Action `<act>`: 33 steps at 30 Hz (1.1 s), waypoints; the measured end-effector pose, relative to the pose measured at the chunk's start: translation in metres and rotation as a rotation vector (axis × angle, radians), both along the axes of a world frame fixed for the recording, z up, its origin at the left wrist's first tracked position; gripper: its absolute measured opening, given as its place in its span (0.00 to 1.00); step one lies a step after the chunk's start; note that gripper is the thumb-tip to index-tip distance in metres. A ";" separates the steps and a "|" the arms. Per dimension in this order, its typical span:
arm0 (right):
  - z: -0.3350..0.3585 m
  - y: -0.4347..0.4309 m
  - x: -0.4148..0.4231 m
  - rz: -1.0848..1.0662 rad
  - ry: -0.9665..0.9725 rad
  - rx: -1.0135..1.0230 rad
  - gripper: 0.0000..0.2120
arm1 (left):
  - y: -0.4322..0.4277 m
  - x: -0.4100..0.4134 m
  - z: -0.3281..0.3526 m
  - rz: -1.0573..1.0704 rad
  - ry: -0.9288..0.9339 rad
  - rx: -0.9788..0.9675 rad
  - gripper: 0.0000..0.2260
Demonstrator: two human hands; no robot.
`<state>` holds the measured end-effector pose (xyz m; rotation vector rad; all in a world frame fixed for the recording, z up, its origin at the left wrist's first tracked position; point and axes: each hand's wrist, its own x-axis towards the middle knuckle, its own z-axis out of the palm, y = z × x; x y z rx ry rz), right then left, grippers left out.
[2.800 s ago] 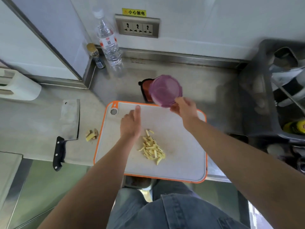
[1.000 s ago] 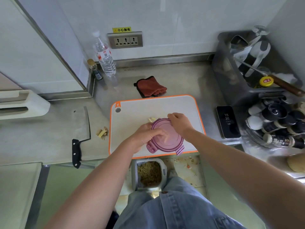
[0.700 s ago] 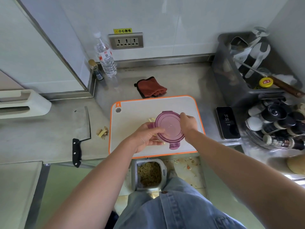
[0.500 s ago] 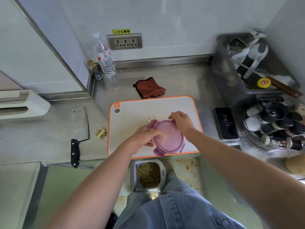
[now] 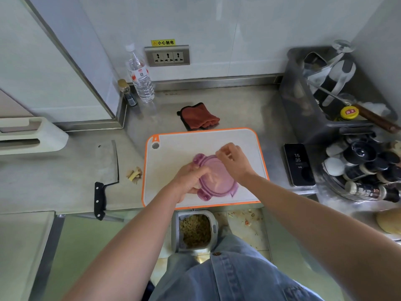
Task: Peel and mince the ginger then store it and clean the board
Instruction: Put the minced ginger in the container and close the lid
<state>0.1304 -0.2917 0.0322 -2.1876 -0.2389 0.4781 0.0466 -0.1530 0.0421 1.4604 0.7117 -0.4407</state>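
Lowered since the earliest view, the purple container (image 5: 217, 177) now sits lidded on the cutting board (image 5: 173, 148). The loose ginger strips are gone from sight, presumably sealed inside. Nearest, a waste bin (image 5: 196, 231) stands below the counter edge. The left hand (image 5: 188, 181) curls round the near-left rim to steady it. The right hand (image 5: 234, 161), fingers bent together, pinches at the far rim, probably fastening a clasp. Beyond lies a red cloth (image 5: 198, 116), handy for wiping.
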 end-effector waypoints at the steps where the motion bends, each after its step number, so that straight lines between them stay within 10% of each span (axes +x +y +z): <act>1: 0.002 0.000 -0.003 0.072 -0.034 0.038 0.11 | 0.003 0.001 -0.004 0.093 -0.006 -0.014 0.16; 8: -0.004 -0.003 -0.013 0.683 -0.110 -0.201 0.42 | 0.003 0.004 0.007 0.415 0.040 -0.288 0.21; 14: -0.010 0.002 -0.014 0.529 -0.162 -0.172 0.33 | 0.002 0.005 0.003 0.573 -0.085 -0.637 0.27; 24: 0.017 -0.008 -0.007 0.317 0.036 0.322 0.16 | -0.002 0.012 -0.006 0.433 -0.078 -0.280 0.23; 33: -0.013 -0.020 0.061 -0.548 0.511 0.315 0.13 | 0.010 0.032 -0.015 0.658 0.008 -0.207 0.21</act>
